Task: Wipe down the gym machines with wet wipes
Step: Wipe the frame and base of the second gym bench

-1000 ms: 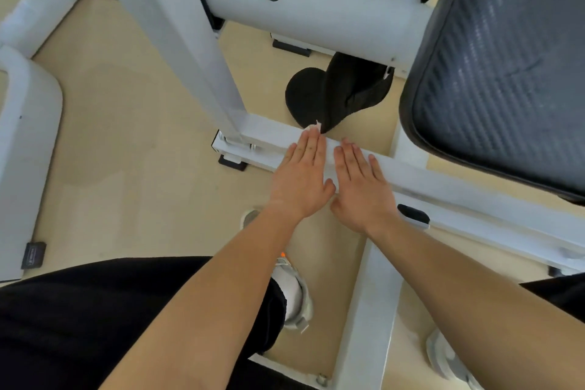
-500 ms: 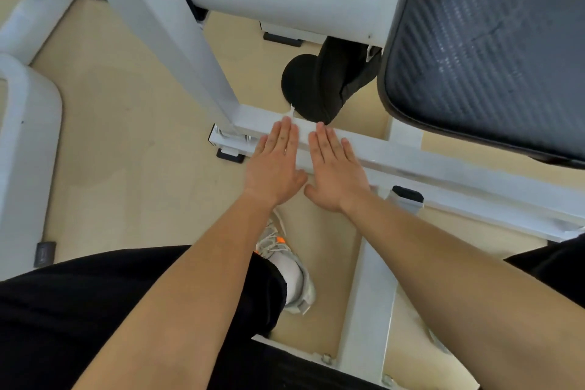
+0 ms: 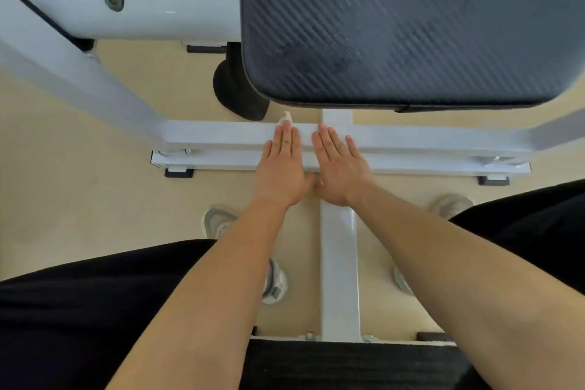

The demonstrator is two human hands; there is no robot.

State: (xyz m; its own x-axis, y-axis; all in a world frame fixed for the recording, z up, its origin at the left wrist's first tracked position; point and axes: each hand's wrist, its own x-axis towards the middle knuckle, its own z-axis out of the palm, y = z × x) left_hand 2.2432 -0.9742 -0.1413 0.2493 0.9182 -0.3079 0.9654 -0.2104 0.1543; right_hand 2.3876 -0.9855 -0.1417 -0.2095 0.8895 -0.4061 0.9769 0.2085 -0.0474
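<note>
The person bends over the machine with both bare forearms stretched forward and down, the 2 hands laid side by side on the low white crossbar (image 3: 221, 136) of the frame.

The left hand (image 3: 282, 165) lies flat, palm down, with its fingers straight and held close together; it presses the wet wipe (image 3: 286, 117) onto the top of the bar. Only a small crumpled white corner of the wipe shows, poking out just past the fingertips at the far edge of the bar; the rest is hidden beneath the hand.

Just beside it, thumbs almost touching, the right hand (image 3: 340, 168) is also flat and palm down, its fingers straight and slightly fanned. It rests where the crossbar meets the centre bar (image 3: 338, 263) that runs back towards the person. I cannot tell whether any of the wipe lies under it.

The frame is glossy white all over. At the left a slanted post (image 3: 63, 66) comes down to the crossbar's end, above a thinner base rail (image 3: 205, 162) on black rubber feet. A thick upper tube (image 3: 158, 9) carries 1 bolt (image 3: 114, 0). A black roller (image 3: 234, 92) hangs behind the crossbar, and to the right the dark, weave-textured seat pad (image 3: 411, 25) overhangs it.
</note>
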